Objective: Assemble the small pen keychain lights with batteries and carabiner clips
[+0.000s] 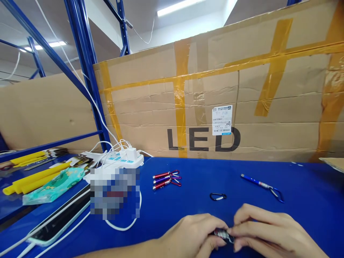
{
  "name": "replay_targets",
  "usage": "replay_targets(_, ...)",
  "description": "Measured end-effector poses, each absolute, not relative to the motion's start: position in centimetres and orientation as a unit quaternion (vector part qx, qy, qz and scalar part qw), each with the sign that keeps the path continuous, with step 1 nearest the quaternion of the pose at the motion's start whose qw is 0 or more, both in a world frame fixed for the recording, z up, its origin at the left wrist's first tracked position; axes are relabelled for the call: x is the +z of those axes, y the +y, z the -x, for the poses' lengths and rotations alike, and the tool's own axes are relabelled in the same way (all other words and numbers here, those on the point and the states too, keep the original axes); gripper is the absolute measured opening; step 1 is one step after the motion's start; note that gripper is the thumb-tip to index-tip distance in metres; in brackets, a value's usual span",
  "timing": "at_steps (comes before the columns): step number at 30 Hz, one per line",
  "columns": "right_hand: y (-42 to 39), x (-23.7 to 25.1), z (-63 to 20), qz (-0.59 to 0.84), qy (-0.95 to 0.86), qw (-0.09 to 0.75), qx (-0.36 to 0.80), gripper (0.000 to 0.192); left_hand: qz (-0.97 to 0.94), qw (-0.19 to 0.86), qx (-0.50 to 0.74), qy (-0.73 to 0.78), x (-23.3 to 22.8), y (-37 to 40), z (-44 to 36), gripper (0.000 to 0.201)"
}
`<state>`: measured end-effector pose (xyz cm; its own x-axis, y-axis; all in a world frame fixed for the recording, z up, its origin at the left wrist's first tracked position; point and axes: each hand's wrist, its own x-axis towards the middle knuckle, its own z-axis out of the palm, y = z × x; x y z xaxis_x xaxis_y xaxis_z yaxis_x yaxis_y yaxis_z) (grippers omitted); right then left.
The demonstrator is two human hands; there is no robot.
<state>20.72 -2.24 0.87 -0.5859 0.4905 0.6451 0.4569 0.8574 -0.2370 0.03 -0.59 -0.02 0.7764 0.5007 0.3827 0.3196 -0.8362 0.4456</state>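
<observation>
At the lower right of the frame, a person's left hand [192, 233] grips a small dark flashlight [221, 233] between thumb and fingers, while the right hand [274, 229] closes its fingertips on the near end. Just above lies a black clip [218, 196] on the blue table [193, 204]; a blue flashlight [259, 183] rests at right, three red and purple flashlights [162, 180] near the center.

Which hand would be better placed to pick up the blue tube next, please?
Probably the right hand: the blue tube lies just beyond it, farther from the left hand. Both hold a small dark object, though.
</observation>
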Motion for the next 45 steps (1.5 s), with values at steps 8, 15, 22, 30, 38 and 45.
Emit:
replay_targets(8, -2.2, 0.8, -21.3, 0.288, -0.901, 0.325, 0.009, 0.02, -0.929, 0.183, 0.243, 0.21, 0.1, -0.8, 0.1, 0.02)
replay_targets(15, -2.7, 0.4, -21.0, 0.289, -0.886, 0.352, 0.081, 0.019, -0.931, 0.185, 0.261, 0.178, -0.4, -0.9, 0.1, 0.025)
replay_targets(22, -3.2, -0.3, -20.1, 0.323, -0.842, 0.398, 0.169, 0.018, -0.929, 0.119, 0.311, 0.16, -1.0, -1.1, -0.2, 0.027)
replay_targets(30, -3.6, 0.5, -18.3, 0.512, -0.643, 0.362, 0.441, 0.032, -0.927, 0.081, 0.337, 0.142, -1.4, -0.9, 0.0, 0.034)
replay_targets(38, -2.9, 0.4, -18.7, 0.475, -0.563, 0.308, 0.602, 0.038, -0.924, 0.1, 0.331, 0.164, -0.6, -0.7, -0.1, 0.027)
replay_targets(45, -2.7, 0.4, -19.0, 0.455, -0.566, 0.297, 0.619, 0.04, -0.924, 0.113, 0.33, 0.159, -0.9, -0.2, -0.1, 0.025)
